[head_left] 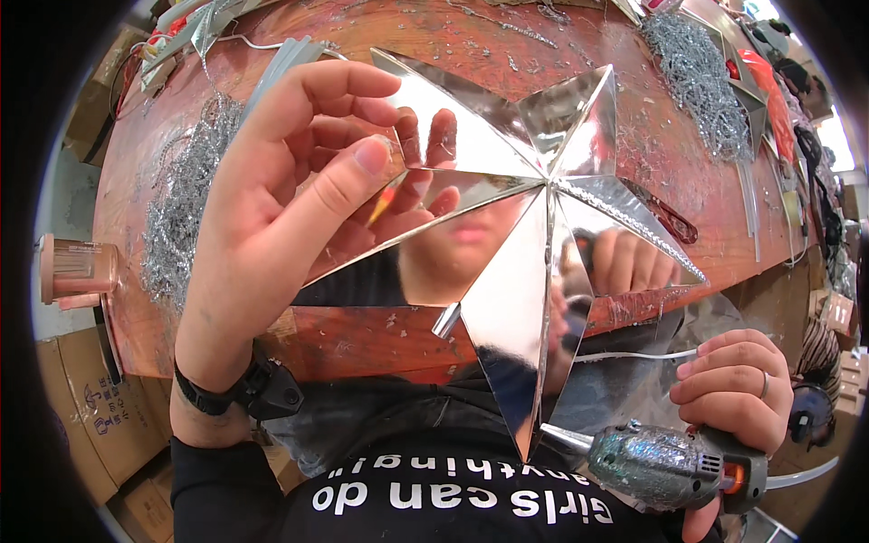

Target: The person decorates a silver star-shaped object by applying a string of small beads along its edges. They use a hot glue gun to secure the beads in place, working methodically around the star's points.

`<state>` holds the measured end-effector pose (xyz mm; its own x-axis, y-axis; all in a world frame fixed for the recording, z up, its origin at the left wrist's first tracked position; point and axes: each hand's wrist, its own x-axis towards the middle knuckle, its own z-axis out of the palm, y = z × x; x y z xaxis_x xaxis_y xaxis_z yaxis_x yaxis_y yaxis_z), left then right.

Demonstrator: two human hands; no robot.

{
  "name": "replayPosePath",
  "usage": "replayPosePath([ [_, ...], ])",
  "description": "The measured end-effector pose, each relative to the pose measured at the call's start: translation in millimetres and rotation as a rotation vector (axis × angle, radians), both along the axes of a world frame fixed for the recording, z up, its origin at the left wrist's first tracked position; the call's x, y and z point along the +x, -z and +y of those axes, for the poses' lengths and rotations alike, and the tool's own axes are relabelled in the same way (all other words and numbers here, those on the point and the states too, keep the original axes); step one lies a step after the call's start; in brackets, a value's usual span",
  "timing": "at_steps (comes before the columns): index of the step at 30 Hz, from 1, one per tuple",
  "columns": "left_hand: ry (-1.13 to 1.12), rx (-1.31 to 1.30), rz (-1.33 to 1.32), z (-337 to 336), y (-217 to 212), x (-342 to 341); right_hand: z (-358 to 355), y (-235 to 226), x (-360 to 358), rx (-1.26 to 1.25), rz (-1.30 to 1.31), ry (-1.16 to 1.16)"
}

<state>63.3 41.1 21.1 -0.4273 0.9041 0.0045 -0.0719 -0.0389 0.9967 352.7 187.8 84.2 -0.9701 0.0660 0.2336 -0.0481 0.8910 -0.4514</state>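
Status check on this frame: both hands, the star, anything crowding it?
Left hand grips mirrored silver star by its left point. Right hand clamps glitter-caked glue gun, nozzle at star's lower tip. Silver tinsel piles on red table behind; none touching star.

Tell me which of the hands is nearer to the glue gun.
Right. The right hand grips the glitter-crusted glue gun by its handle; the left hand is up on the mirrored star, apart from the gun.

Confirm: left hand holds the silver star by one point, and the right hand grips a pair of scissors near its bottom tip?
Not scissors. In the head view the right hand grips a glitter-covered glue gun, nozzle near the bottom tip of the silver star. The left hand does hold the star.
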Motion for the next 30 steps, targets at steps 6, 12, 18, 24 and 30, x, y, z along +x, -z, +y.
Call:
replayPosePath([
  [6, 0.026, 0.026, 0.028, -0.3, 0.6, -3.0, -4.6, 0.6, -0.6, -0.007, 0.008, 0.028],
  [12, 0.035, 0.035, 0.03, -1.3, 2.4, -2.7, -9.2, 4.7, 1.5, -0.017, 0.015, 0.018],
  [18, 0.068, 0.041, 0.073, 0.6, 2.0, -3.3, -7.4, 6.4, 6.1, 0.003, -0.019, -0.04],
  [24, 0.182, -0.11, 0.397, -14.2, -13.1, -8.6, 6.5, 10.5, 31.4, -0.073, -0.037, 0.035],
  [30, 0.41, -0.191, 0.457, -35.0, -31.4, -7.1, 43.3, 62.3, 94.8, -0.486, 0.245, 0.854],
])
